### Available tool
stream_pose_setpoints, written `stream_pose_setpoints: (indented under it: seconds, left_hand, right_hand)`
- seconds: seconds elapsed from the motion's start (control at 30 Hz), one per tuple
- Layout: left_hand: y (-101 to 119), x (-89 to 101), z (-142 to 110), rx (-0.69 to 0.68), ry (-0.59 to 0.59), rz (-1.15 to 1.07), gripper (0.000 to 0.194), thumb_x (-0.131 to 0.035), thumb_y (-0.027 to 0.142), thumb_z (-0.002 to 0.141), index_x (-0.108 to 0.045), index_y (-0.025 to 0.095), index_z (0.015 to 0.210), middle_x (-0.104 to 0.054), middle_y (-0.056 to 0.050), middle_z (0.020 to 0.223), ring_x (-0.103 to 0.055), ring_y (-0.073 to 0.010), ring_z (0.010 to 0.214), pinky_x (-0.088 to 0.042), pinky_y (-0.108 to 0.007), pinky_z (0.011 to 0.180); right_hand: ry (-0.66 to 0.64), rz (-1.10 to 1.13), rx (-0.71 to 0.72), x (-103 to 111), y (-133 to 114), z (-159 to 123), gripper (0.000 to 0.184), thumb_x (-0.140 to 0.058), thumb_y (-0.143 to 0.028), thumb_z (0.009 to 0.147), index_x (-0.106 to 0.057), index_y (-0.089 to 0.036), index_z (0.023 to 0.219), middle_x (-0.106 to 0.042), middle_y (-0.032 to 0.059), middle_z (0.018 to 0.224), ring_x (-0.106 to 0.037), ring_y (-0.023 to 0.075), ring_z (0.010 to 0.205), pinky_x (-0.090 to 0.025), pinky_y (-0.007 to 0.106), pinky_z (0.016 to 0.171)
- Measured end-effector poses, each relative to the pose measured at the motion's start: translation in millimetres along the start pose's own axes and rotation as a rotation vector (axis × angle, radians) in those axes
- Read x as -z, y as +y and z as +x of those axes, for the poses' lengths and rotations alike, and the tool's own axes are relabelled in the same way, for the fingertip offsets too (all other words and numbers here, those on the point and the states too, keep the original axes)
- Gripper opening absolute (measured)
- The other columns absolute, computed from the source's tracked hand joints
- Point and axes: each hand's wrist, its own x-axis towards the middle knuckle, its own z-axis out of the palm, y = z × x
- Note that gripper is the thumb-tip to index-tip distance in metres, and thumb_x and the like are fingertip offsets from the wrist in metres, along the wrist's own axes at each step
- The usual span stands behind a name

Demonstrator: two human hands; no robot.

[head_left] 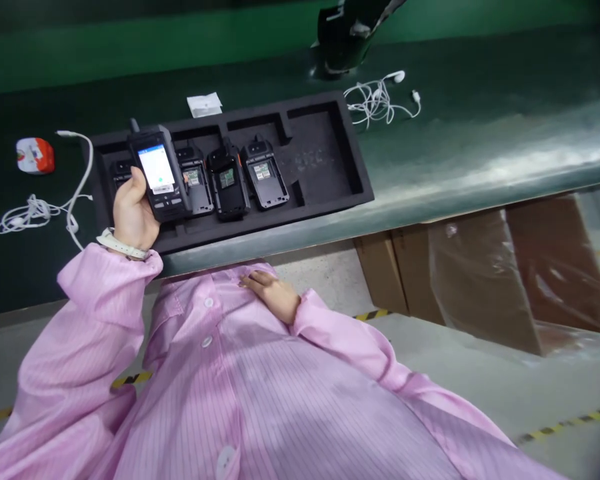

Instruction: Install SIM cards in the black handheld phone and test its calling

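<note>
dark green, one long counter [485, 143] carries one black tray [325, 163]. brown cardboard [480, 273], partly in clear plastic, stands below and right of the tray; the number of pieces is hard to tell. five black handheld devices [227, 180] show: four in the tray, one in the hand. smaller are two white earphone bundles [377, 100], one white cable [89, 172], one white packet [204, 105] and one orange-and-white object [35, 155].

the held device [160, 175] is above the tray's left end, its screen lit white with a blue band and a green dot, keys below, a stubby antenna on top. the left hand [134, 212] grips its lower side. the right hand [273, 293] lies on the pink garment [285, 393], in front of the tray, palm hidden; cannot tell if it holds anything.

a dark stand [347, 37] rises behind the tray, the packet just beyond its far edge. one bundle sits beside each end; the cable and the orange-and-white object are left of it. hand and held device partly cover the tray's leftmost device.
</note>
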Motion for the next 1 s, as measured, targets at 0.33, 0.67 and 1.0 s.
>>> stream_pose_setpoints:
  seconds: [0.33, 0.67, 1.0]
  left_hand:
    - [-9, 5.2, -3, -0.07, 0.057, -0.091, 0.04, -0.087, 0.056, 0.072, -0.074, 0.019, 0.08, -0.081, -0.012, 0.113, -0.061, -0.0367, 0.137, -0.058, -0.044, 0.105]
    - [10, 4.1, -11, -0.038, 0.145, -0.032, 0.042, -0.084, 0.06, 0.075, -0.078, 0.019, 0.086, -0.084, -0.013, 0.101, -0.07, -0.0386, 0.125, -0.064, -0.049, 0.099]
    - [52, -25.5, -14, -0.056, 0.185, 0.0, 0.034, -0.065, 0.053, 0.093, -0.085, 0.027, 0.095, -0.084, -0.007, 0.109, -0.067, -0.0376, 0.13, -0.06, -0.052, 0.109]
  right_hand:
    - [0.286, 0.168, 0.064, 58, -45, -31, 0.039, -0.031, -0.037, 0.109, -0.057, -0.022, 0.135, -0.075, 0.0101, 0.115, -0.073, 0.0206, 0.099, -0.061, 0.034, 0.086]
    - [0.397, -0.043, 0.478, 214, -112, 104, 0.075, -0.064, -0.051, 0.092, -0.048, -0.013, 0.154, -0.063, 0.0065, 0.112, -0.063, 0.0227, 0.103, -0.056, 0.042, 0.096]
    - [0.338, -0.125, 0.478, 204, -116, 174, 0.056, -0.05, -0.033, 0.094, -0.05, -0.008, 0.144, -0.069, 0.0122, 0.127, -0.065, 0.0275, 0.115, -0.052, 0.044, 0.102]
